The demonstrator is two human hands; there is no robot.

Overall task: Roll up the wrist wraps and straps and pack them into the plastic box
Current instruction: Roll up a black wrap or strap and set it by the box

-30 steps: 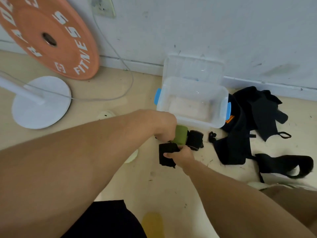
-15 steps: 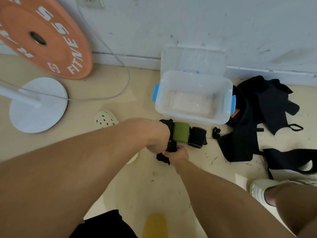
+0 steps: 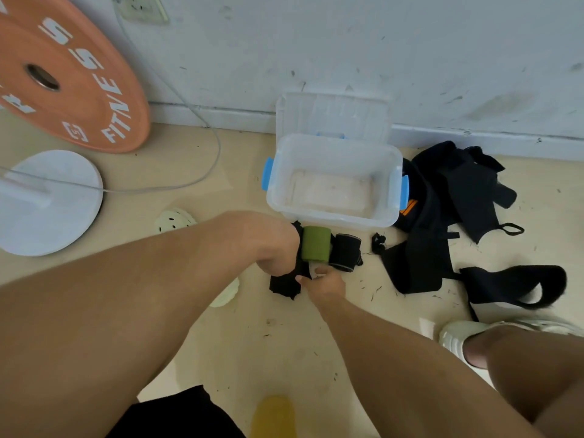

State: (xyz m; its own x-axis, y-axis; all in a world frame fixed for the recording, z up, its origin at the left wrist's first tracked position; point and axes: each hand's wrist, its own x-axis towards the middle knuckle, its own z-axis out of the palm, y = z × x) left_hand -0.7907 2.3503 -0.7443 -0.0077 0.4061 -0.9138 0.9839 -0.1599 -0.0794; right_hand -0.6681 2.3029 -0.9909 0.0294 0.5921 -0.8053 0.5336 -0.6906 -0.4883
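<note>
A black wrap point(image 3: 286, 284) is gripped by the left hand point(image 3: 278, 248) and pinched at its near edge by the right hand point(image 3: 325, 282), both held low over the floor point(image 3: 221, 336) just in front of the box point(image 3: 331, 213). A green section point(image 3: 315, 244) of the wrap is seen beside the left hand, and a rolled black wrap point(image 3: 347, 252) lies touching it on the right. The clear box, with blue latches point(image 3: 268, 173) on 2 sides, is set near the wall point(image 3: 347, 42), its lid point(image 3: 331, 116) propped behind it; nothing is seen packed inside. A heap of black straps point(image 3: 442, 210) is spread right of the box, with 1 looped strap point(image 3: 512, 286) nearer the shoe point(image 3: 458, 338). An orange plate point(image 3: 63, 77) is leaned on the wall at far left, above a white disc point(image 3: 53, 203) and a cable point(image 3: 202, 143).
</note>
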